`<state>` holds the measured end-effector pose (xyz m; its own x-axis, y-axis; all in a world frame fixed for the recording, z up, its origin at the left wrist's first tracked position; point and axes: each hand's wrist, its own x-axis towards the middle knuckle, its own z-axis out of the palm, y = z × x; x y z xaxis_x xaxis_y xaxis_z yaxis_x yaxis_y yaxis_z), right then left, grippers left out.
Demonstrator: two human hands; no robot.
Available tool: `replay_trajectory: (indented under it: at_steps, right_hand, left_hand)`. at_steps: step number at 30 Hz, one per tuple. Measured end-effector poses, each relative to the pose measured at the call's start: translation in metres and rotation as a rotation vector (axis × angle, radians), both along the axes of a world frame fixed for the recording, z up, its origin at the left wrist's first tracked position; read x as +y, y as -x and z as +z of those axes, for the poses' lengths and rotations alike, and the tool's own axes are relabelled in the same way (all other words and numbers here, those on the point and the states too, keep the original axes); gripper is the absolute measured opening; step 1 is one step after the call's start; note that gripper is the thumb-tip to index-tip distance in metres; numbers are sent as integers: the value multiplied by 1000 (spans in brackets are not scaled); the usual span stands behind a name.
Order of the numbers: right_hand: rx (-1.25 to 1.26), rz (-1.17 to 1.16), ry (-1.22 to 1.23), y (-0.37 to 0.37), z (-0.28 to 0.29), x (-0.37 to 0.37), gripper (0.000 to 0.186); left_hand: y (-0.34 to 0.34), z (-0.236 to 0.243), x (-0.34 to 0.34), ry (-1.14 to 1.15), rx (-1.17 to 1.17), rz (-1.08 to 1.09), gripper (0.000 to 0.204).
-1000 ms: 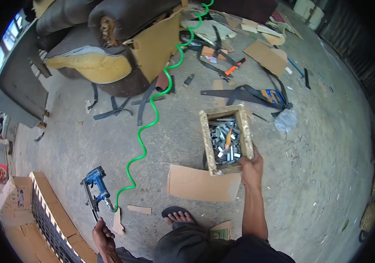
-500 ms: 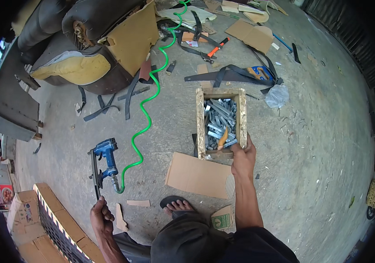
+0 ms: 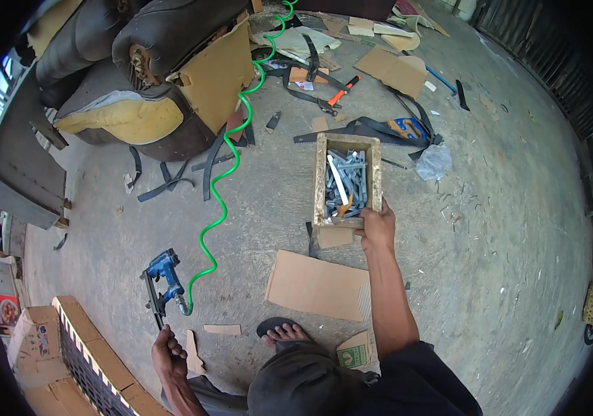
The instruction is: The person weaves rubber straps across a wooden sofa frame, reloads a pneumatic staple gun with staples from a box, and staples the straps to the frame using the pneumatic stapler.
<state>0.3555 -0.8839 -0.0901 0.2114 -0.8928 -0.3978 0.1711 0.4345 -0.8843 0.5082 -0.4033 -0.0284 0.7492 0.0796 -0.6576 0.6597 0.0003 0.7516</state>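
The left hand (image 3: 170, 352) is closed, with no visible gap, on the lower end of a slim black metal rail (image 3: 159, 319); the rail extends from a blue pneumatic staple gun (image 3: 164, 267) with a scuffed metal body, held tilted above the floor. A glossy green coiled plastic hose (image 3: 221, 201) joins the gun at a silver metal fitting (image 3: 182, 304) and runs away in loose waves. Just right of the gun's line lies a flat, roughly rectangular brown cardboard sheet (image 3: 318, 286), its right end showing ribbed corrugation.

Beyond the sheet, the right hand (image 3: 378, 227) is clamped on the near right corner of an open rectangular wooden box (image 3: 320, 180) – part of the grip is hidden behind the wall. The box is held above the floor; its thick walls are rough, pale and stained at the rims. Contents: jumbled grey metal staple strips (image 3: 357, 177), straight-edged and dull, plus one white strip (image 3: 337, 180) lying aslant and an orange-brown pointed piece (image 3: 345, 206) at the near end.

Farther off, on the worn concrete floor (image 3: 262, 229): a crumpled clear plastic bag (image 3: 433, 162), a blue-and-yellow-handled handsaw (image 3: 407, 127), an orange-handled hammer (image 3: 345, 90) and – at far left – a dark padded armchair (image 3: 171, 41) with exposed yellow foam (image 3: 121, 121)
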Motion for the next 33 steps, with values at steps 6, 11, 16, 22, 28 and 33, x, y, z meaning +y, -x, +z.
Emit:
replay_trajectory:
  at_steps: [6,11,16,22,28,33]
  right_hand:
    - [50,7,-35,1,-17,0,70]
    - [11,0,72,-7,-46,-1,73]
    - [287,95,-188,1,-56,-18,68]
    - [290,119,-57,20,-49,-14,64]
    - [847,147,858,14,-31,-41,49]
    - [1331,538,1048,-11,-11,-76,34]
  left_hand:
    - [5,7,3,-41,40,-10,22]
    - [6,10,-8,-56,36,-25,22]
    - [15,4,-20,-26,34,-36,22]
    - [27,-3,-21,-33,101,-52,21]
    - [35,-15,-22,-52,131,-58,20]
    - [38,-20,-23,-78,165,-20,20]
